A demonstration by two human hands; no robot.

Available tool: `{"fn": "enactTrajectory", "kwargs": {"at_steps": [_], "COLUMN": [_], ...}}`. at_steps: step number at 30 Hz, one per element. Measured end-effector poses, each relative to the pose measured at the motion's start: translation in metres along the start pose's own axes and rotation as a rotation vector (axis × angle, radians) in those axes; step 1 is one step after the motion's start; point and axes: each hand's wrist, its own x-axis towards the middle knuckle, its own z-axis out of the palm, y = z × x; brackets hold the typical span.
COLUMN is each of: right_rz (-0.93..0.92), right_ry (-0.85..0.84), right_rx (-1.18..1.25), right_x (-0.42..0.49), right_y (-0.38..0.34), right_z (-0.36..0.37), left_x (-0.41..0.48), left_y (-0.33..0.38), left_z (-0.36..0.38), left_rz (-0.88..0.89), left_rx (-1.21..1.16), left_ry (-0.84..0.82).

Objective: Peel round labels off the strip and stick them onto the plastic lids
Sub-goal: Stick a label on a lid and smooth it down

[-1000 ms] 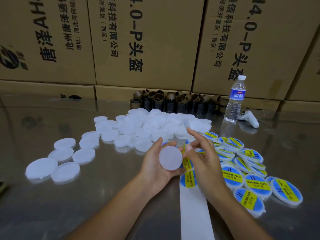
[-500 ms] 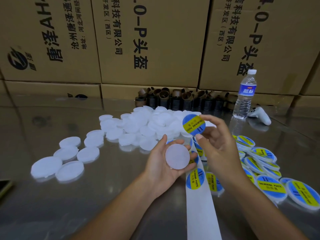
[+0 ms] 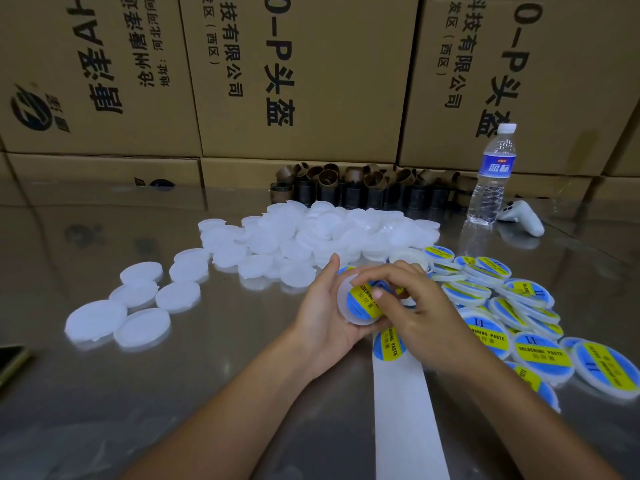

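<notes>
Holding above the worktop (image 3: 225, 393) and strip (image 3: 405, 420): left hand (image 3: 320, 318) fingers wrap the lid (image 3: 343, 301), right hand (image 3: 424, 315) fingers pinch the label (image 3: 362, 301) onto its face. Risk: one edge tacks first, so it probably lands off-centre or creased. A clean re-peel looks unlikely.

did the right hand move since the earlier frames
Yes. The right hand came down with the label, from in front of the blank lid pile onto the lid in the left hand.
</notes>
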Motion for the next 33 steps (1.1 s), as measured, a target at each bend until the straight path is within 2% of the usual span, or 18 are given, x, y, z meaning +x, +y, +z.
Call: {"fn": "enactTrajectory", "kwargs": {"at_steps": [16,33], "right_rz": [-0.014,-0.017], "right_ry": [-0.029,-0.035], "right_rx": [-0.134,-0.131], "right_x": [0.0015,0.0024], "right_y": [0.0056,0.0051], "right_z": [0.0019,0.0017], "left_x": [0.0016,-0.0026], "left_y": [0.0002,0.0022], "left_z": [0.0033,0.0075], "left_rz": [-0.019,-0.038], "left_rx": [0.047,0.049], "left_ry": [0.059,0.089]}}
